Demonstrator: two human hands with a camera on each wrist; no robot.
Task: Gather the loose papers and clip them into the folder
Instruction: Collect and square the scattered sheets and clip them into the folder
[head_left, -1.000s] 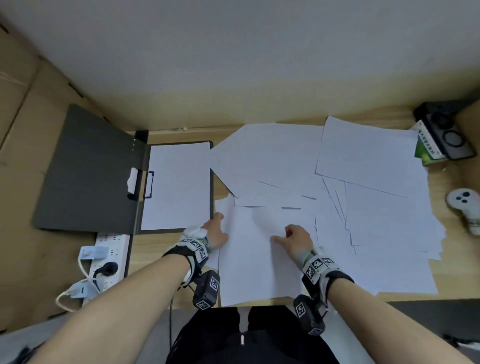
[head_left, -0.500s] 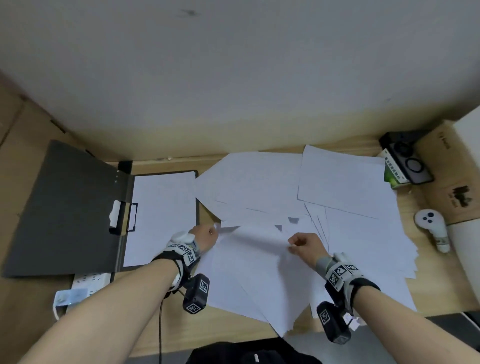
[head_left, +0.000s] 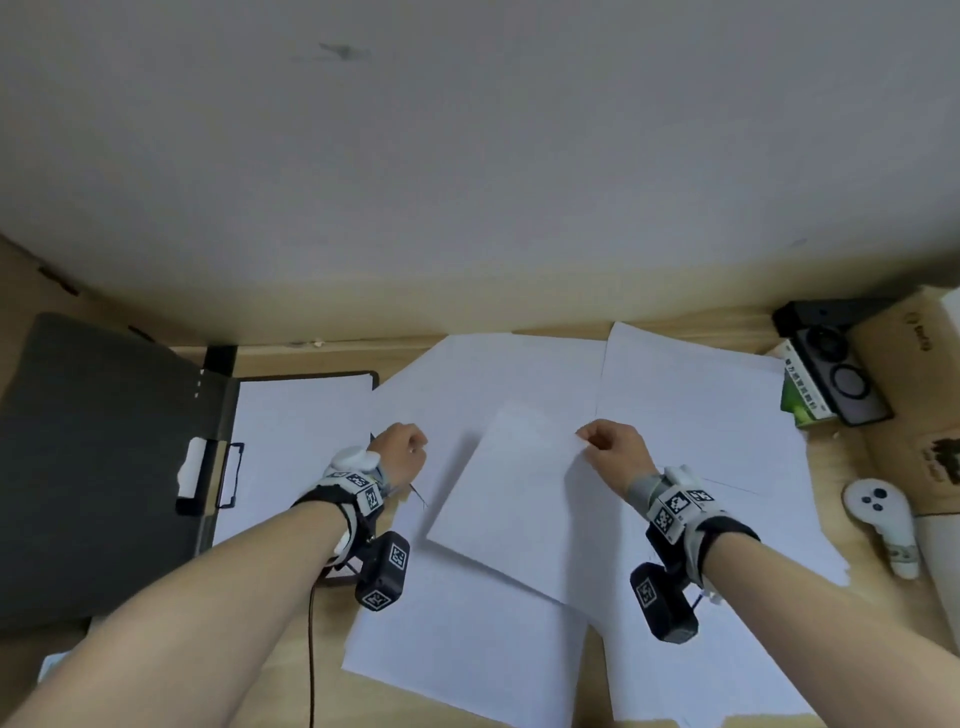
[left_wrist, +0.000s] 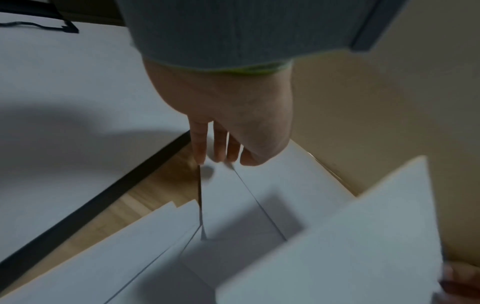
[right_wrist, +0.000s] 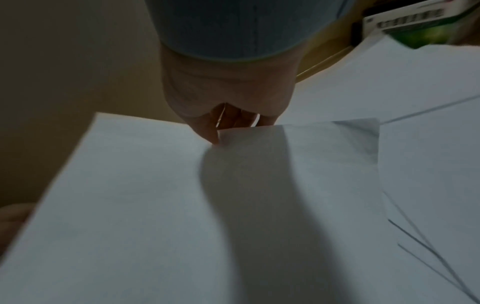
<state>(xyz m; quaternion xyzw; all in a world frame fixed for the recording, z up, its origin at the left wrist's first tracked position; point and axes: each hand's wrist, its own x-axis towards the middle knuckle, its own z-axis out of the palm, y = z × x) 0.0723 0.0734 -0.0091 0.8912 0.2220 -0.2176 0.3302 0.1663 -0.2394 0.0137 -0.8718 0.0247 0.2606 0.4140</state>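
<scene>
Loose white papers lie spread over the wooden desk. A dark grey folder lies open at the left, with its clip on the spine and one sheet on the right panel. My right hand pinches the edge of a sheet and holds it tilted above the pile; the right wrist view shows the thumb and fingers closed on that sheet. My left hand is curled beside the folder's right edge, its fingertips pinching the edge of another sheet.
At the back right stand a green box and a black device. A white controller lies near the right edge, by a cardboard box. A thin cable hangs at the front. The wall rises just behind the desk.
The head view has tilted up. My right hand has lifted its sheet off the pile and moved it up and away from me. My left hand moved up beside the folder.
</scene>
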